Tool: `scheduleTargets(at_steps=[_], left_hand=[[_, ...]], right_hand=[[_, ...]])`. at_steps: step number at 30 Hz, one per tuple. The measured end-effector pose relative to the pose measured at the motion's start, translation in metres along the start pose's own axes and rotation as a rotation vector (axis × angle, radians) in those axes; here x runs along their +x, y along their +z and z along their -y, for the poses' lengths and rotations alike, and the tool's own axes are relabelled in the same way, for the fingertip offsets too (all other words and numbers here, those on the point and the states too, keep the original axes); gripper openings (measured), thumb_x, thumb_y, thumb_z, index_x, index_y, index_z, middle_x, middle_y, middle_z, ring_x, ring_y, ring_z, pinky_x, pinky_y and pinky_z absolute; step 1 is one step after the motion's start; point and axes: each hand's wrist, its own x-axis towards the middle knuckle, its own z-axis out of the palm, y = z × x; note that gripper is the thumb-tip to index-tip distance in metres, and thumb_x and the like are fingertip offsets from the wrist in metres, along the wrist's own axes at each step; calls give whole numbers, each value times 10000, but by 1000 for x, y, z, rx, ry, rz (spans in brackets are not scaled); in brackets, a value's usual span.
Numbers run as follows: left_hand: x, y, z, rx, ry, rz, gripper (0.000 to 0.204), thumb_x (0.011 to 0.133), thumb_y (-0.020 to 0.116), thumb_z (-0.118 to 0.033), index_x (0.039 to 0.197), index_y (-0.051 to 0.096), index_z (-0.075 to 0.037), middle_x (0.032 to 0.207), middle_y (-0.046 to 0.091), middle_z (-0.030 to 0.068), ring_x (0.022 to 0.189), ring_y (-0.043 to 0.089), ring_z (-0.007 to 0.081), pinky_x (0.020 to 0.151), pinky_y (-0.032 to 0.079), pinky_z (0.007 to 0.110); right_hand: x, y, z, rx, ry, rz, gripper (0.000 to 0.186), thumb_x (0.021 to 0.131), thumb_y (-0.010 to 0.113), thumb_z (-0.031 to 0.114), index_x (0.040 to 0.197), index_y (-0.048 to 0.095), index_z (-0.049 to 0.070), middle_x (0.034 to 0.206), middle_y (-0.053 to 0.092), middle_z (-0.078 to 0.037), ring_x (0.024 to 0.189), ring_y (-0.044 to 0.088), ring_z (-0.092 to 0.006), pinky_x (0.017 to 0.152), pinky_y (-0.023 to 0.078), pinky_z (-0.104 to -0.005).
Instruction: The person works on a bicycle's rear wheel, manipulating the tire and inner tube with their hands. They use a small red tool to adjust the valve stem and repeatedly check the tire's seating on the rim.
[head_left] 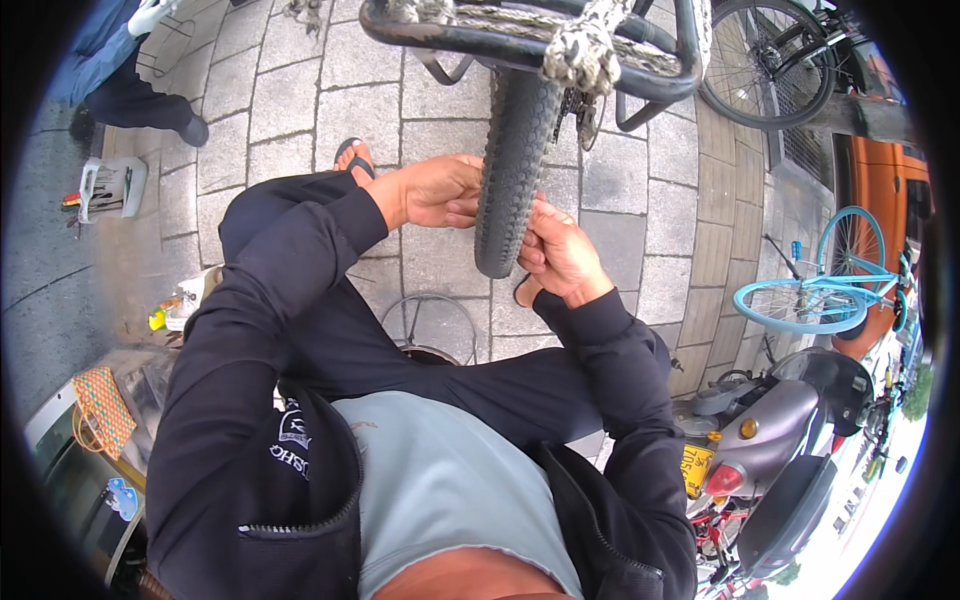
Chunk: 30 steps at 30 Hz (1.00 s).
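Observation:
A bicycle's knobbly black tire (pixel 507 185) hangs upright between my hands, below a black tubular rear rack (pixel 470 40) wrapped with frayed rope (pixel 588 55). My left hand (pixel 438 193) is at the tire's left side, its fingers curled against the sidewall. From the right, my right hand (pixel 562 250) grips the other side with bent fingers, thumb near the tread. Some fingertips of both hands are hidden behind the tire. Part of the chain gear (pixel 587 125) shows to the right of the wheel.
Between my legs, a thin dark hoop (pixel 430 318) lies on the stone paving (pixel 285 100). A white tool container (pixel 112 188) stands at left, near another person's leg (pixel 140 100). To the right are a parked scooter (pixel 775 430), a light-blue bicycle (pixel 820 300) and another bicycle wheel (pixel 770 60).

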Motion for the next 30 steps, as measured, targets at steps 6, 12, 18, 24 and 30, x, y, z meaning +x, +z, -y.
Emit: scheduleTargets(at_steps=[6, 12, 18, 24, 30], left_hand=[[8, -11, 13, -61, 0, 28, 428, 1004, 670, -186, 1359, 567, 29, 1256, 667, 109, 645, 644, 24, 398, 416, 132], [16, -23, 8, 158, -18, -113, 290, 987, 693, -182, 1228, 662, -23, 1135, 695, 64, 822, 699, 82, 518, 509, 190], [21, -12, -9, 785, 112, -243, 257, 934, 782, -257, 1076, 740, -47, 988, 728, 51, 871, 682, 128, 730, 566, 318], [17, 15, -14, 584, 23, -380, 307, 870, 847, -342, 943, 706, -79, 852, 653, -5, 751, 614, 112, 603, 495, 323], [17, 16, -7, 672, 107, -298, 305, 923, 778, -421, 798, 661, -169, 711, 562, -79, 598, 486, 46, 497, 335, 259]], right_hand=[[0, 0, -4, 36, 44, -1, 156, 1055, 586, 228, 957, 583, 106, 749, 482, 27, 532, 437, -66, 437, 326, -207], [0, -6, 0, -32, 80, -33, 174, 1034, 620, 227, 943, 599, 80, 744, 494, 41, 541, 429, -54, 438, 314, -205], [-28, 9, 23, -351, -114, -313, 195, 1039, 621, 236, 915, 617, 85, 705, 492, 44, 497, 408, -62, 432, 313, -221], [-215, -25, 5, 238, -637, -229, 410, 1094, 489, 367, 775, 463, 110, 583, 374, 23, 436, 360, -91, 388, 347, -252], [-406, -65, -255, -1217, 524, -254, 429, 996, 593, 340, 1226, 691, -10, 1098, 754, -182, 1066, 706, -334, 937, 565, -455]])
